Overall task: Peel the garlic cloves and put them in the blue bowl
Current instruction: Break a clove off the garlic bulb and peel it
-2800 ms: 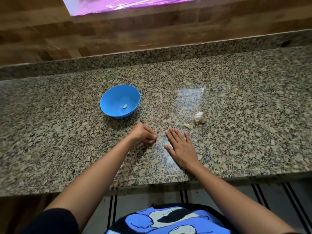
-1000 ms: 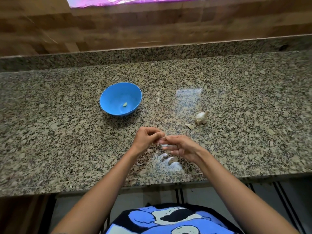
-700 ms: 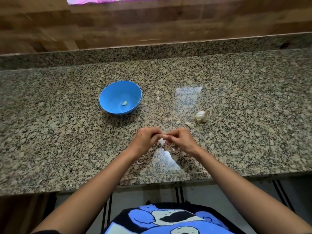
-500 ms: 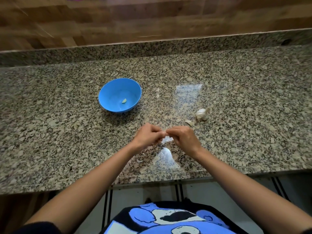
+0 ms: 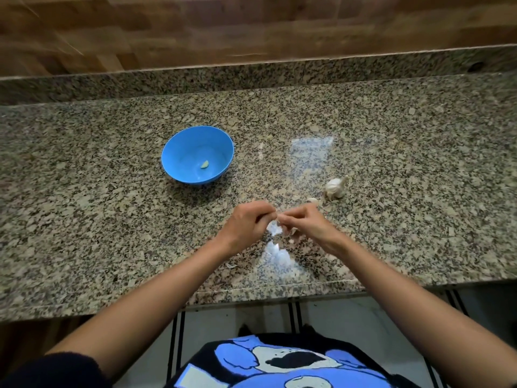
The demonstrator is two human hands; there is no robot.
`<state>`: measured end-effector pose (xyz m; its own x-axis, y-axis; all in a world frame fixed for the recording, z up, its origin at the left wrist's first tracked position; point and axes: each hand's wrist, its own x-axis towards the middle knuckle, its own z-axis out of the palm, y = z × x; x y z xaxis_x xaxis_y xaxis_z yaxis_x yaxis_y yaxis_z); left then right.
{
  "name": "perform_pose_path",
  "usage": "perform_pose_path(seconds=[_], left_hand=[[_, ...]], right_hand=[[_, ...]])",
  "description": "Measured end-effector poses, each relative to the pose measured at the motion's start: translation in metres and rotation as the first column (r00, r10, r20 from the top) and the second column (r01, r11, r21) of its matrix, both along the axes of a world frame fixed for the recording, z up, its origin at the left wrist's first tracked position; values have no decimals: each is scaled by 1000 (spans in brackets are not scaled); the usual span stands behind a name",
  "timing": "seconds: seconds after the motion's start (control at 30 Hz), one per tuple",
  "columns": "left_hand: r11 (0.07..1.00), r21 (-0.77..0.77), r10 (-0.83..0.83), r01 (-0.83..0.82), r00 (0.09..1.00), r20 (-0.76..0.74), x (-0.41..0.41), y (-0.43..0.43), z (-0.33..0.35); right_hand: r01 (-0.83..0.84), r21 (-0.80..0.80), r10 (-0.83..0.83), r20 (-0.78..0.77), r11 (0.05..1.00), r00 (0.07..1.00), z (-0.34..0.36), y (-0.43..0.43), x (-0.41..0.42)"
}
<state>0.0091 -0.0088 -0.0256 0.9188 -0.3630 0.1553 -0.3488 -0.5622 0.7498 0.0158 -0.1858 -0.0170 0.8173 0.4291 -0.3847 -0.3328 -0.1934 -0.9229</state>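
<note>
I pinched a garlic clove [image 5: 275, 226] between my left hand [image 5: 246, 222] and right hand [image 5: 303, 224], held above the near counter [image 5: 84, 219] so the papery skin could fall clear. The blue bowl [image 5: 179, 152] sat to the far left, one peeled clove [image 5: 205, 164] inside. The garlic bulb [image 5: 335, 187] waited to the right, within reach.

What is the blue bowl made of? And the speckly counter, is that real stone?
The blue bowl looks like plastic: one even bright colour, thin rim, soft sheen. The counter looks like polished granite: grey, black and cream flecks, with a glossy patch mirroring light. It may be real stone, though the picture alone cannot settle that.
</note>
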Motion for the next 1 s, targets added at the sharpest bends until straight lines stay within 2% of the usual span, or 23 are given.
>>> perform_pose_path(seconds=[0.03, 0.07, 0.1, 0.13, 0.17, 0.2, 0.23, 0.27, 0.3, 0.33, 0.37, 0.4, 0.43, 0.5, 0.63, 0.73, 0.83, 0.9, 0.97, 1.0], left_hand=[[992, -100, 49, -75, 969, -244, -1, -3, 2], [964, -203, 59, -171, 883, -466, 0, -4, 5], [908, -298, 24, -293, 749, -662, 3, -4, 7], [832, -368, -52, -415, 602, -796, 6, -4, 10], [778, -380, -101, -500, 498, -861, 7, -5, 13], [764, -375, -108, -526, 468, -877, 8, -6, 15], [806, -356, -49, -472, 547, -836, 8, -6, 15], [893, -280, 62, -352, 714, -697, 8, -7, 12], [964, -145, 135, -223, 881, -454, 6, -6, 9], [990, -26, 131, -138, 974, -183, 4, -5, 5], [995, 38, 87, -87, 996, 6, 3, -3, 2], [996, 61, 52, -59, 993, 110, 2, -2, -1], [996, 64, 44, -55, 986, 160, 1, 0, -4], [995, 39, 86, -93, 983, 161, -4, -1, -8], [989, -3, 145, -146, 984, 107, -13, -8, -18], [992, 27, 121, -126, 984, 132, -18, -7, -20], [989, 132, 37, -59, 986, 164, -19, -7, -24], [991, 116, 54, -72, 986, 155, -20, -11, -23], [986, -2, 166, -166, 986, 15, -23, -16, -15], [970, -97, 211, -224, 968, -133, -23, -18, -11]], right_hand=[[16, -220, 53, 303, 975, 951, -6, 0, 2], [101, -370, 139, 567, 924, 812, -10, 1, 3], [187, -432, 236, 751, 882, 617, -14, 1, 5], [233, -448, 319, 841, 863, 438, -15, -2, 7], [259, -456, 366, 871, 851, 329, -18, -4, 9], [262, -461, 366, 867, 848, 338, -18, -3, 8], [253, -448, 299, 834, 858, 463, -13, 0, 6], [224, -393, 147, 721, 892, 677, -8, 4, 3], [184, -278, -35, 465, 943, 884, -3, 7, 1], [167, -114, -155, 110, 979, 982, 1, 9, -1], [209, 27, -200, -203, 977, 958, 6, 10, -3], [278, 106, -217, -391, 955, 894, 9, 10, -3], [340, 136, -239, -477, 931, 846, 8, 9, -4], [416, 148, -291, -511, 897, 809, 8, 9, -8], [460, 93, -372, -458, 883, 807, -4, 11, -19], [451, 95, -371, -432, 887, 822, -11, 12, -23], [418, 52, -375, -353, 907, 857, -10, 11, -24], [431, 41, -400, -302, 901, 865, -10, 11, -24], [433, 62, -407, -244, 899, 880, -8, 10, -24], [430, 79, -405, -218, 900, 888, -6, 9, -24]])
